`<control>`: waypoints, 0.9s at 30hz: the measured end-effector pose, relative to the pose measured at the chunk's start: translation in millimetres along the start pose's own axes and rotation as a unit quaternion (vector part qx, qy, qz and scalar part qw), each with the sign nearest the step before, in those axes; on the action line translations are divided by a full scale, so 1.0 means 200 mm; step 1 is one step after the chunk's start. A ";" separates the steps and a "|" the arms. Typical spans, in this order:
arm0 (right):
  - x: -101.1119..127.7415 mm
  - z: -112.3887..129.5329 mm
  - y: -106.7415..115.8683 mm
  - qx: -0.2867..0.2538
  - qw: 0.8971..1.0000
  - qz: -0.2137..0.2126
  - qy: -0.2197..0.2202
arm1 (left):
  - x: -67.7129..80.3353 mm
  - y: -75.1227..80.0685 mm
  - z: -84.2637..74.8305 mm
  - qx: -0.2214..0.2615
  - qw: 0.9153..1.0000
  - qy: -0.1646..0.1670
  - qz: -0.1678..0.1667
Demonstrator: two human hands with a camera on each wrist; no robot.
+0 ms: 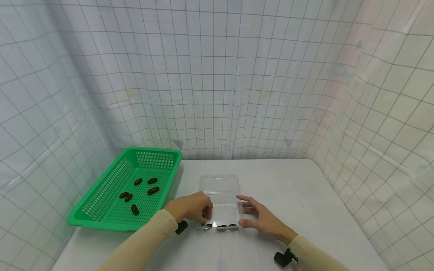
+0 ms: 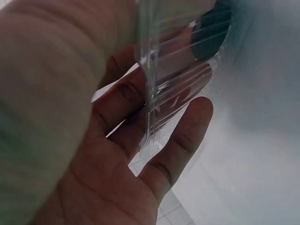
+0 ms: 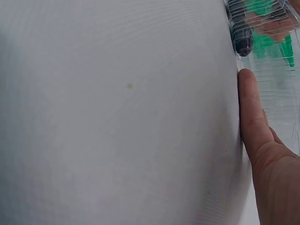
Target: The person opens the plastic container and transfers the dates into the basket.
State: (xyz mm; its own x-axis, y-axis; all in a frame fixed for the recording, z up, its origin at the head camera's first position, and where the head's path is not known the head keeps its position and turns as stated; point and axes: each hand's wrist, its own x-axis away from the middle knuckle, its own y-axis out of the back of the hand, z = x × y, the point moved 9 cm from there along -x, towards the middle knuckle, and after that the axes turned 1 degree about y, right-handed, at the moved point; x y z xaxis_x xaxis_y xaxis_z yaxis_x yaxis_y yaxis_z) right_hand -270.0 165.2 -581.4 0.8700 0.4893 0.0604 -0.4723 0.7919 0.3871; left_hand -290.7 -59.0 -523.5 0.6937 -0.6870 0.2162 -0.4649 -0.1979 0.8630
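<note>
A clear plastic clamshell box (image 1: pixel 222 214) lies with its lid (image 1: pixel 219 183) folded back. Along its front wall sit several dark brown, oval dates (image 1: pixel 222 226). My left hand (image 1: pixel 192 207) reaches over the left side with fingers bent down inside. Seen through the ribbed wall in the left wrist view, a dark date (image 2: pixel 212 33) is pinched between its thumb and fingertips, and one finger (image 2: pixel 190 129) stays outside the wall. At the right side, my right hand (image 1: pixel 259 218) has its fingers spread and loosely bent, thumb (image 3: pixel 251 103) along the box near the front corner.
A green slotted basket (image 1: pixel 174 177) stands at the left of the white table (image 1: pixel 288 192), with several more dates (image 1: pixel 153 190) scattered on its floor. White grid-patterned sheeting (image 1: pixel 217 82) rises behind the table and on both sides.
</note>
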 end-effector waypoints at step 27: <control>0.00 -0.01 0.01 -0.007 1.000 -0.010 -0.010 | 0.03 0.11 -0.05 0.028 0.998 -0.038 -0.051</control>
State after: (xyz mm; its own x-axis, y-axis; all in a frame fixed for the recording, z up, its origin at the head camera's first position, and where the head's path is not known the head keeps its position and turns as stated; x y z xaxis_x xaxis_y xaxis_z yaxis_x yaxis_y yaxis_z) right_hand -271.1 167.2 -583.6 0.8817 0.4665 0.0705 -0.4566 0.8062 0.3762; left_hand -290.8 -61.2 -499.0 0.6961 -0.7122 0.0907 -0.4247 -0.3066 0.8518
